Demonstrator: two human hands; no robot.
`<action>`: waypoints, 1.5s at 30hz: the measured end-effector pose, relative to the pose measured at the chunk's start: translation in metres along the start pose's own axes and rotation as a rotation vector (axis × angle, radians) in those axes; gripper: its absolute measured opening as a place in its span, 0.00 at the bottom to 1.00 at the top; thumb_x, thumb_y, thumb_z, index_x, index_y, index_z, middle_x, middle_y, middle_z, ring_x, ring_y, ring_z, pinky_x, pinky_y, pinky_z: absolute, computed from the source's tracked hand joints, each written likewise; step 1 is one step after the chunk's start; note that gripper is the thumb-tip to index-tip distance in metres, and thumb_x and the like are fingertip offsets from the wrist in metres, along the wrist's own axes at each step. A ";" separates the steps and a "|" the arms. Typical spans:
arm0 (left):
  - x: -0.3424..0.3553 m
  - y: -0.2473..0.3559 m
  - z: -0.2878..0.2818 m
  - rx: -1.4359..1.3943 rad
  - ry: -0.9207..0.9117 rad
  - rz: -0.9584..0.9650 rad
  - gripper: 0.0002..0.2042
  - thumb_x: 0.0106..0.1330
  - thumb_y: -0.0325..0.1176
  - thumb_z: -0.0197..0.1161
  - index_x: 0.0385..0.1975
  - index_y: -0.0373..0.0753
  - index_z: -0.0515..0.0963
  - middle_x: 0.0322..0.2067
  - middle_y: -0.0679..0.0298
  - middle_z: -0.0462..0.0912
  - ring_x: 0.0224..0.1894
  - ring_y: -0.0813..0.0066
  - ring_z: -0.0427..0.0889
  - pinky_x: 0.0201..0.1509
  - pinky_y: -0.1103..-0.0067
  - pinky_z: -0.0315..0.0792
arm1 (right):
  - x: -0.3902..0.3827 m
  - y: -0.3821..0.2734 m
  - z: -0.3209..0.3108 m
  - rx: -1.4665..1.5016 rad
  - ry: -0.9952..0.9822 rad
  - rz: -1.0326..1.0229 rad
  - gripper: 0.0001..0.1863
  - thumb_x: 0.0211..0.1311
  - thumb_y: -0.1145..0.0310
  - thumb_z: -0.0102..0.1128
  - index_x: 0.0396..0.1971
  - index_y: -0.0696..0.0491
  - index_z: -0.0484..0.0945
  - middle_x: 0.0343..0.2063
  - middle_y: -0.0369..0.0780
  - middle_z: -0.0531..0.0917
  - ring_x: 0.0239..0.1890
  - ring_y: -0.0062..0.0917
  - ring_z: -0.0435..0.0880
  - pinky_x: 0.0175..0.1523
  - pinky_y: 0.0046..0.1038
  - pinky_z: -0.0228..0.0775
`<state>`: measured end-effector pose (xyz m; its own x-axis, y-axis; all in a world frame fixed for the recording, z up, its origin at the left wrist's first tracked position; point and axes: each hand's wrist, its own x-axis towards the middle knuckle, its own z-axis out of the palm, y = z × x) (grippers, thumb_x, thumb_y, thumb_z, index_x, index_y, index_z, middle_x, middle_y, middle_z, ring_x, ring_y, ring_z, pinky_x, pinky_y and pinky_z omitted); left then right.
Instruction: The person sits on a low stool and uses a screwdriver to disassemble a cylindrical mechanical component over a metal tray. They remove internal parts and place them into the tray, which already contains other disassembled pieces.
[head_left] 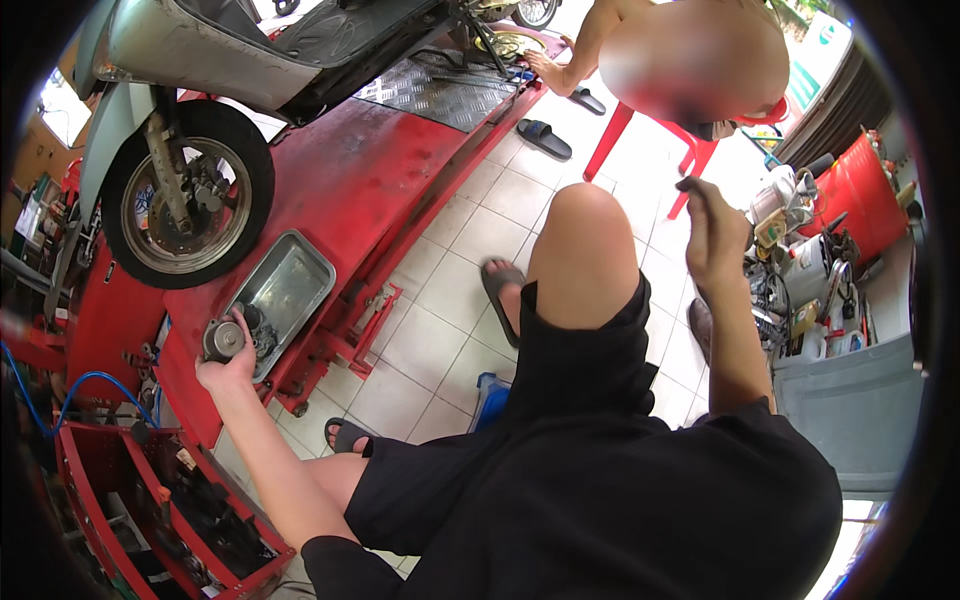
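Observation:
My left hand is at the near end of a metal tray, its fingers closed round a round grey metal part with a raised centre. Small dark metal pieces lie in the tray beside it. Above the tray stands the front wheel of a silver scooter. My right hand is raised past my right knee, away from the scooter. Its fingers are bent together and dark at the tips; whatever they may hold cannot be made out.
The scooter stands on a red lift platform. At the far right, another person's hand reaches toward its rear, near a red plastic stool. A red tool rack is at lower left; a red drum and containers line the right.

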<state>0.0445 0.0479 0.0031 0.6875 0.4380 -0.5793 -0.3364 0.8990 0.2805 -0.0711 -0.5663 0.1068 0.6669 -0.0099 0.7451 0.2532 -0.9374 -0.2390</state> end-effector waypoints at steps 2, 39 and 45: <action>0.003 0.001 0.001 -0.018 -0.014 0.009 0.33 0.73 0.56 0.32 0.50 0.31 0.74 0.43 0.47 0.80 0.47 0.51 0.79 0.58 0.48 0.75 | 0.007 0.008 -0.006 0.024 0.056 0.117 0.09 0.71 0.74 0.50 0.43 0.57 0.78 0.25 0.46 0.82 0.21 0.34 0.79 0.30 0.25 0.69; -0.022 -0.015 0.001 -0.063 0.014 -0.002 0.28 0.72 0.51 0.32 0.44 0.33 0.76 0.41 0.52 0.81 0.45 0.54 0.81 0.54 0.52 0.79 | -0.052 -0.137 0.104 0.657 -0.986 -0.542 0.16 0.58 0.71 0.54 0.47 0.51 0.74 0.29 0.45 0.82 0.32 0.44 0.84 0.36 0.44 0.76; 0.002 -0.018 0.018 -0.160 0.049 -0.024 0.30 0.75 0.54 0.32 0.41 0.35 0.78 0.37 0.54 0.82 0.43 0.56 0.82 0.52 0.50 0.80 | -0.060 -0.139 0.129 0.718 -1.064 -0.551 0.15 0.62 0.71 0.52 0.49 0.55 0.74 0.37 0.48 0.83 0.40 0.47 0.83 0.43 0.45 0.74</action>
<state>0.0632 0.0323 0.0104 0.6656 0.4123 -0.6220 -0.4212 0.8956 0.1430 -0.0553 -0.3907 0.0149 0.4889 0.8667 0.0990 0.7373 -0.3498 -0.5779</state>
